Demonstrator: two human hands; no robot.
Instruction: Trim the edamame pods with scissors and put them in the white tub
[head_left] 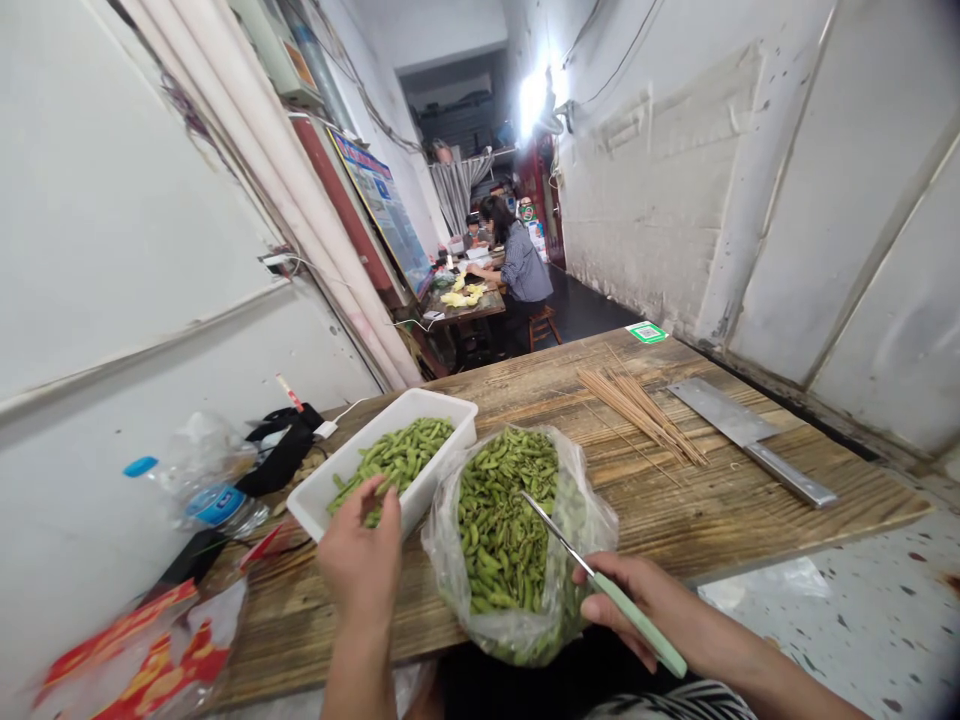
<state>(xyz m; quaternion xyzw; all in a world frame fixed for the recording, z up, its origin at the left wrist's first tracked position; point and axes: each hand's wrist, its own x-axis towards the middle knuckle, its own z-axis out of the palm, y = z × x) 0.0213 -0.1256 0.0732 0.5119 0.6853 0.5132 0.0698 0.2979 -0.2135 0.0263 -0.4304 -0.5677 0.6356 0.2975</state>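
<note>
My left hand (364,550) is at the near edge of a white plastic container (304,497) with green soybean pods (405,455) inside. Its fingers are curled, with a gap to the thumb, and I make out nothing held. In my right hand (637,600) is a slim metal tool with a pale green handle (637,625). It is seen nearly edge-on, so its exact kind is unclear. Its tip points over an open clear plastic bag (589,515), full of more soybean pods (499,540), in front of me.
Thin wooden skewers (637,410) and a cleaver (739,430) lie on the wooden table (525,382), right. Left are a plastic bottle (221,505), a black bag (289,450) and red-printed packaging (165,660). Beyond, a person in a striped shirt (525,265) sits at another table.
</note>
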